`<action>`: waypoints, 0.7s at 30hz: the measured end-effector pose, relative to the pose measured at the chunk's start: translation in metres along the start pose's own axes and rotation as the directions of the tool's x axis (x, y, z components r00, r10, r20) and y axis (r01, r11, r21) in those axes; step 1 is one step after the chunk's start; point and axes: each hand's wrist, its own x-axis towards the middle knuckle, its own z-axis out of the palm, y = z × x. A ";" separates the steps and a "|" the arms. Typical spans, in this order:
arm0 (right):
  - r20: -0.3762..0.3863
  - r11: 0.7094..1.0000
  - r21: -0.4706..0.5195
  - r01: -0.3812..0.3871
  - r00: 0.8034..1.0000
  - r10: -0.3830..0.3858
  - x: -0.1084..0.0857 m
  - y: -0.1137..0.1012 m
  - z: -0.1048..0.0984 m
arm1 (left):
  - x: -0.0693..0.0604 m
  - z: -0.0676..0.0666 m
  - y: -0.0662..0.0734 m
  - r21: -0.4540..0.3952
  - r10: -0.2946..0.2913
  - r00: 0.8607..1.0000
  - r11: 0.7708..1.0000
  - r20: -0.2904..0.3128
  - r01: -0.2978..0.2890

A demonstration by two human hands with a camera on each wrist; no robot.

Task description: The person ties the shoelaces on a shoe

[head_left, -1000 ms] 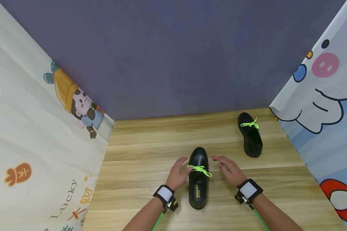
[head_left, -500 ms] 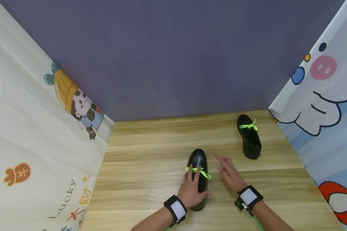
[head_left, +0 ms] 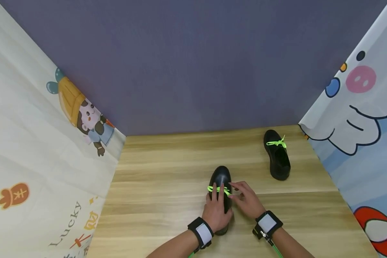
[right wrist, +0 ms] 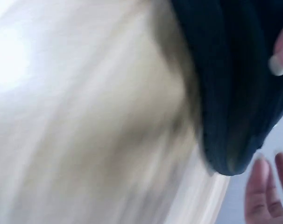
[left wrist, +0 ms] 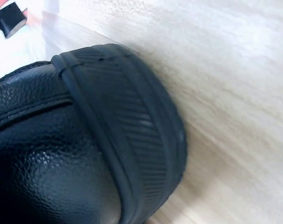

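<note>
A black lace-up shoe (head_left: 220,175) with bright green laces (head_left: 211,189) lies toe-forward on the wood-patterned surface. My left hand (head_left: 216,214) rests over its laced part and opening, fingers stretched forward across the laces, thumb toward the right side. Beside the shoe's right edge is my right hand (head_left: 249,201), thumb and index finger spread apart near the lace ends. In the right wrist view the fingertips (right wrist: 258,179) and thumb stand apart around the blurred dark shoe. The left wrist view shows the heel (left wrist: 132,126). Most of the shoe's opening is hidden under my left hand.
A second black shoe (head_left: 273,163) with green laces stands farther back on the right. A dark grey-blue panel (head_left: 206,71) rises behind the wood-patterned surface (head_left: 154,172). Printed curtains hang at the left (head_left: 35,150) and right (head_left: 367,136).
My left hand moved from the shoe's left side onto its top, with the fingers over the laces. My right hand came in leftward to the shoe's edge by the lace ends.
</note>
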 end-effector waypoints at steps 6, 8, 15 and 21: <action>-0.095 0.990 -0.044 0.131 0.986 -0.134 0.013 -0.006 0.003 | 0.003 0.000 0.005 0.030 -0.011 1.000 0.999 -0.007 0.011; -0.113 0.987 -0.083 0.139 0.982 -0.148 0.016 -0.008 0.004 | 0.005 0.000 0.006 0.036 -0.011 1.000 0.999 -0.006 0.011; -0.137 0.988 -0.151 0.044 0.988 -0.065 0.019 -0.013 0.002 | 0.010 -0.001 0.009 0.055 -0.011 1.000 0.998 0.003 0.011; -0.182 0.985 -0.165 0.054 0.980 -0.084 0.018 -0.013 -0.001 | 0.013 -0.002 0.009 0.065 -0.005 1.000 0.998 0.010 0.004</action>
